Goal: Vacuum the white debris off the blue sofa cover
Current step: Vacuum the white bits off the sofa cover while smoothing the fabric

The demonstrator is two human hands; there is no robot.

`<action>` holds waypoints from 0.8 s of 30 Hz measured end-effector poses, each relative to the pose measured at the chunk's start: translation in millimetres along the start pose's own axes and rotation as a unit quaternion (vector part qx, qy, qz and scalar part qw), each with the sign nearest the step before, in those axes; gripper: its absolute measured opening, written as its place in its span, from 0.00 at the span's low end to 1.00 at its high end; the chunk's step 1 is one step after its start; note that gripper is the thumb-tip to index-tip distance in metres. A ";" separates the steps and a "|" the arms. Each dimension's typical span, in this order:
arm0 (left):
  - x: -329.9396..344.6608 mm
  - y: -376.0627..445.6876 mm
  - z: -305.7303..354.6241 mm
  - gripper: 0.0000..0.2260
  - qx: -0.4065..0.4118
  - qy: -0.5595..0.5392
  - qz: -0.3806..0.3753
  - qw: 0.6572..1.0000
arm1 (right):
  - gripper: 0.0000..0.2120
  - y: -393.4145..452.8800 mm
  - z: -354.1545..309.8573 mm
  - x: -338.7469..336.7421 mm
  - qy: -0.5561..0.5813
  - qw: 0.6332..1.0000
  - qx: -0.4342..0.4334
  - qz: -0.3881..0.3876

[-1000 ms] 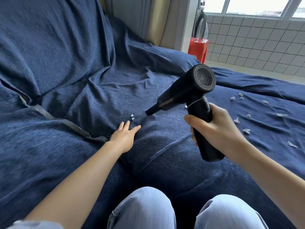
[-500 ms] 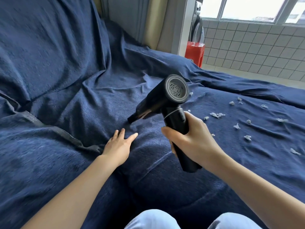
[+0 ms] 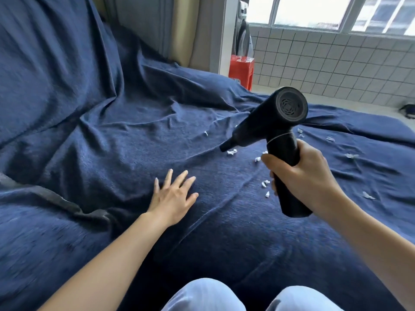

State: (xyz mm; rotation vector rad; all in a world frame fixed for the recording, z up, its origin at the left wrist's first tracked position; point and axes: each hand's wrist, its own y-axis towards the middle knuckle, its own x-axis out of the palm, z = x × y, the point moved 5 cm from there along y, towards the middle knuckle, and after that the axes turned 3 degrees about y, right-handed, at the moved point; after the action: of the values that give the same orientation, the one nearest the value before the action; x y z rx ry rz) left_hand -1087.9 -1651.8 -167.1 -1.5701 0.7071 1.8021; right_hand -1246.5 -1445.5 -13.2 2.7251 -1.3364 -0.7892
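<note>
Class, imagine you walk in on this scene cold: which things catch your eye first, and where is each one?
First, the black handheld vacuum, gripped by the right hand right of centre, its nozzle just above a white scrap. Next, more white scraps scattered over the blue sofa cover to the right. The left hand lies flat on the cover, fingers spread, at centre.

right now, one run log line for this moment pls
right hand grips vacuum | nozzle by white debris | left hand flat on sofa cover

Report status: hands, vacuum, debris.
Left hand flat on cover. Right hand grips vacuum, nozzle over debris. Nothing in the way.
</note>
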 end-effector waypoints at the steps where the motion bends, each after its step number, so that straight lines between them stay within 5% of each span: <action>1: 2.5 1.7 8.1 0.25 0.018 0.002 -0.014 1.000 | 0.12 1.3 1.9 -4.5 0.001 1.000 0.004 0.006; 14: 12.2 4.7 30.0 0.24 0.062 0.023 -0.061 0.996 | 0.12 17.9 23.0 -5.9 -0.008 0.999 0.034 0.015; 21: 9.6 7.2 31.0 0.24 0.118 -0.007 -0.011 0.993 | 0.12 42.8 24.1 14.7 0.026 0.999 0.006 0.021; 24: 7.9 8.7 32.3 0.32 0.137 -0.017 0.015 0.990 | 0.11 56.5 21.3 31.0 0.027 1.000 -0.010 0.012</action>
State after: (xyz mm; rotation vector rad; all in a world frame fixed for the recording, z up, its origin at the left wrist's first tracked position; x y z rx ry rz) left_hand -1116.0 -1632.4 -170.4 -1.3509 0.9234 1.6676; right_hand -1281.8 -1500.1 -32.9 2.6896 -1.3417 -0.7180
